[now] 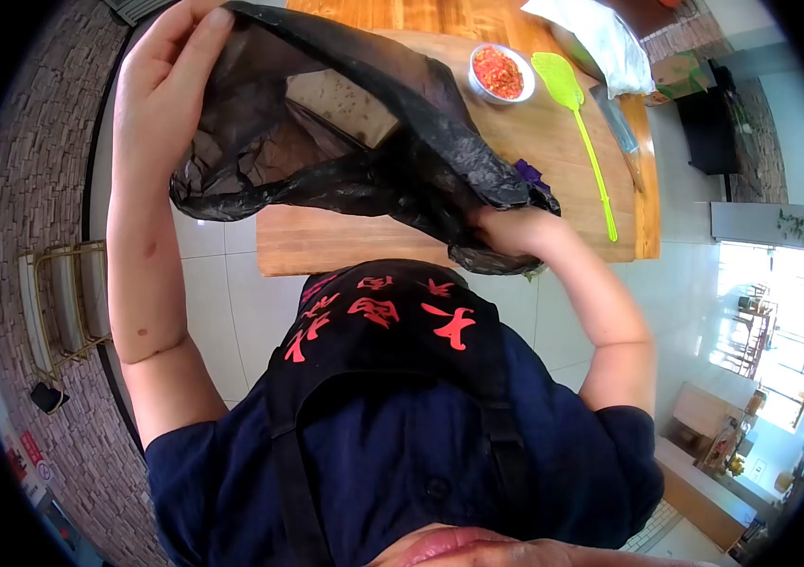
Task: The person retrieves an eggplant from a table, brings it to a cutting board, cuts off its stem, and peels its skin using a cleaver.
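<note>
A thin black plastic bag (392, 161) is spread above the wooden table, its upper left edge pinched between the thumb and fingers of my left hand (170, 61). At the bag's lower right, my right hand (510, 231) is partly wrapped in the plastic; its fingers are hidden in the folds. Through the sheer film shows a pale speckled surface (340, 106) that I cannot identify. A small purple item (529, 174) lies beside the bag near my right hand.
On the wooden table (326, 248), a white bowl of chopped red food (498, 74) stands near a lime-green fly swatter (577, 118). A knife (615, 119) lies farther right, below a white plastic bag (600, 38). Metal-framed furniture (66, 298) stands at left.
</note>
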`<state>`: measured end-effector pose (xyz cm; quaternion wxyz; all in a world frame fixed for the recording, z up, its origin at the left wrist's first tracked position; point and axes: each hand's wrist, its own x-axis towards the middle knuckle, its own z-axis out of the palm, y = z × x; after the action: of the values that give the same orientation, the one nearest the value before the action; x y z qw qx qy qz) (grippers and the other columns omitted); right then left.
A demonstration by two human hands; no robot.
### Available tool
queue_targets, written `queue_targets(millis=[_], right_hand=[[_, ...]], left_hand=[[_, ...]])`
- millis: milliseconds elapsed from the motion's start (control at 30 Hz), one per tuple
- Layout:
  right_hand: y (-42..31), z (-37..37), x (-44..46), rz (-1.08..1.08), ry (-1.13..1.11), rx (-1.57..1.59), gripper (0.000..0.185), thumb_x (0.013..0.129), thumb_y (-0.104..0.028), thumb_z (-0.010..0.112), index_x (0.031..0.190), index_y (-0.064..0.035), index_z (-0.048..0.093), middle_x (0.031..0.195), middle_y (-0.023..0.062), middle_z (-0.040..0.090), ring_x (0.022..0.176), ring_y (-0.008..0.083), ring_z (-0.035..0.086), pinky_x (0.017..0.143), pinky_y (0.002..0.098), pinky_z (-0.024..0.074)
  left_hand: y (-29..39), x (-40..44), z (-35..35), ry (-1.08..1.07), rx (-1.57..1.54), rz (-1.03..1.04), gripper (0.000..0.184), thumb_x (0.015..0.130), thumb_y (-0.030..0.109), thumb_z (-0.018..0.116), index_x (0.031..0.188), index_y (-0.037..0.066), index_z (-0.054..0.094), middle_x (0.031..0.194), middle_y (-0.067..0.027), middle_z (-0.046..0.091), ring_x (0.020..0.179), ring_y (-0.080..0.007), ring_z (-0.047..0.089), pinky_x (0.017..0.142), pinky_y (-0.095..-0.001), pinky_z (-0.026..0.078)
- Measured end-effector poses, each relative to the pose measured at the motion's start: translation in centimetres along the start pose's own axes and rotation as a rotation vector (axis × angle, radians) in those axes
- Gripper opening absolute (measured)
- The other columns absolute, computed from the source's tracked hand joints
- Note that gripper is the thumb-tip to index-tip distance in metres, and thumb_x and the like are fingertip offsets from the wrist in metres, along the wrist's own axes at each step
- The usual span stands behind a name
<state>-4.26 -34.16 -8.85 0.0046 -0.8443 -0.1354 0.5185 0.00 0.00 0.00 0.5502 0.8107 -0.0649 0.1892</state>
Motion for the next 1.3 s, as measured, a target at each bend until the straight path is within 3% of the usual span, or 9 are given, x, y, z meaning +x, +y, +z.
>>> queue_targets(millis=[133,300,433,500,567,633,733,900,1300], right_hand=[[-0.5,1.1,-0.9,-0.16,0.206,-0.273,0.039,0.085,-0.023,0.058,0.12,-0.0063,0.055,0.124,0.0208,0.052,0.117,0.0363,0.05,0.094,0.0404,0.043],[-3.1,1.3,5.4,-0.757,0.792,0.315,0.052,0.084,-0.016,0.061,0.132,-0.0074,0.044,0.137,0.0214,0.036,0.121,0.0378,0.045,0.099,0.0402,0.0406],[-6.2,-1.1,8.6,-0.587,1.025,0.196,0.053,0.083,-0.02,0.062,0.132,-0.0079,0.045,0.139,0.0212,0.037,0.123,0.0384,0.043,0.1,0.0429,0.0396],[-5.4,0.2,13.2,-0.606,1.011,-0.073,0.051,0.083,-0.027,0.063,0.129,-0.007,0.049,0.131,0.0212,0.046,0.118,0.0372,0.048,0.096,0.0448,0.042],[-6.2,1.2,14.2,-0.407,0.255,-0.057,0.049,0.082,-0.031,0.062,0.123,-0.0044,0.054,0.12,0.0206,0.055,0.109,0.0361,0.055,0.091,0.045,0.0454],[-7.6,1.7,11.3,-0.294,-0.038,-0.337,0.047,0.082,-0.033,0.062,0.117,-0.0013,0.056,0.11,0.0209,0.06,0.101,0.0356,0.059,0.087,0.0443,0.0479],[-7.3,1.9,9.0,-0.38,-0.007,-0.286,0.048,0.082,-0.03,0.063,0.119,-0.0017,0.055,0.118,0.0199,0.057,0.106,0.035,0.057,0.088,0.0432,0.0476],[-3.9,2.2,6.6,-0.741,0.901,0.045,0.043,0.083,-0.016,0.062,0.124,-0.006,0.053,0.128,0.0177,0.05,0.121,0.0358,0.044,0.102,0.043,0.0375],[-1.9,2.6,2.6,-0.665,0.718,0.14,0.04,0.088,-0.016,0.056,0.126,-0.0041,0.051,0.134,0.0193,0.045,0.123,0.0347,0.044,0.102,0.0399,0.0379]], left_hand=[[0.5,-1.8,0.3,-0.132,-0.063,-0.007,0.02,0.096,0.016,0.054,0.108,0.001,0.061,0.089,0.0033,0.058,0.082,-0.0027,0.051,0.074,-0.0162,0.042],[1.2,-1.8,1.2,-0.24,-0.152,0.067,0.019,0.097,0.013,0.051,0.108,0.0,0.059,0.09,0.0029,0.057,0.082,-0.0018,0.051,0.074,-0.0155,0.043],[1.2,-1.5,2.1,-0.259,-0.288,0.072,0.02,0.097,0.014,0.051,0.11,0.0,0.057,0.092,0.002,0.058,0.084,-0.0015,0.052,0.075,-0.0155,0.043],[0.7,-1.1,2.2,-0.206,-0.305,0.071,0.021,0.097,0.014,0.051,0.111,0.0,0.057,0.094,0.0006,0.06,0.085,-0.0026,0.055,0.076,-0.0163,0.045],[0.2,-0.6,2.0,-0.16,-0.369,0.034,0.022,0.096,0.014,0.052,0.112,0.0,0.058,0.096,-0.0009,0.062,0.086,-0.0041,0.057,0.077,-0.0173,0.047],[-0.1,-0.3,1.7,-0.119,-0.476,-0.041,0.022,0.096,0.014,0.052,0.113,0.001,0.058,0.097,-0.0025,0.063,0.087,-0.0059,0.06,0.077,-0.0187,0.049],[-0.5,-0.1,1.5,-0.048,-0.478,0.0,0.022,0.094,0.013,0.054,0.112,0.001,0.059,0.1,-0.0044,0.064,0.09,-0.0083,0.062,0.079,-0.0204,0.051],[-1.6,-0.1,1.3,-0.053,-0.275,0.118,0.021,0.095,0.015,0.053,0.11,0.001,0.059,0.103,-0.0072,0.064,0.091,-0.0098,0.062,0.082,-0.0226,0.051],[1.1,-0.5,4.7,-0.418,-0.656,0.085,0.016,0.096,0.014,0.049,0.103,0.0,0.05,0.111,-0.0215,0.061,0.1,-0.0208,0.061,0.088,-0.0319,0.05]])
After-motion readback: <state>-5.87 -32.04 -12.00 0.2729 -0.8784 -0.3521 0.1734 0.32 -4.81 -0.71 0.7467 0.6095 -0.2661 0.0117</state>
